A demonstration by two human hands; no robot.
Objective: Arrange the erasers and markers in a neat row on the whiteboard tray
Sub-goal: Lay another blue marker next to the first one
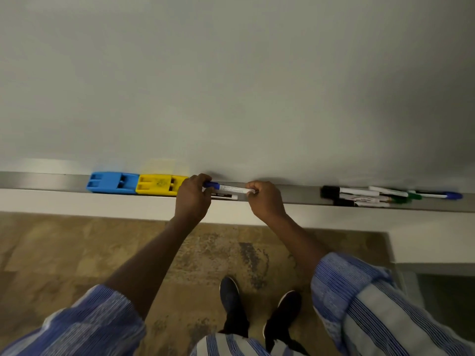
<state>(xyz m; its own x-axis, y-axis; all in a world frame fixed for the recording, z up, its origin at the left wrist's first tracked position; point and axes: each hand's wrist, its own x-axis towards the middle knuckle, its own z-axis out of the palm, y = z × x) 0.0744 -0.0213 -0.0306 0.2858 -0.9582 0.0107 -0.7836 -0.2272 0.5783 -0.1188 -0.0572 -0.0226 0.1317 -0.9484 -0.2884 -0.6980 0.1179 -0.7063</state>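
A blue eraser (111, 182) and a yellow eraser (159, 185) lie end to end on the metal whiteboard tray (300, 194). Right of the yellow eraser, a blue-capped marker (228, 188) is held at both ends: my left hand (192, 199) grips the cap end, my right hand (264, 199) grips the other end. Under it lies a second marker (225, 196) with a dark label, partly hidden by my left hand. Further right on the tray lies a loose pile of markers (380, 196) with black, green and blue caps.
The whiteboard (231, 86) fills the upper view. Below the tray runs a white ledge (77, 201). My feet (257, 309) stand on mottled brown floor. A white block (431, 242) juts out at lower right.
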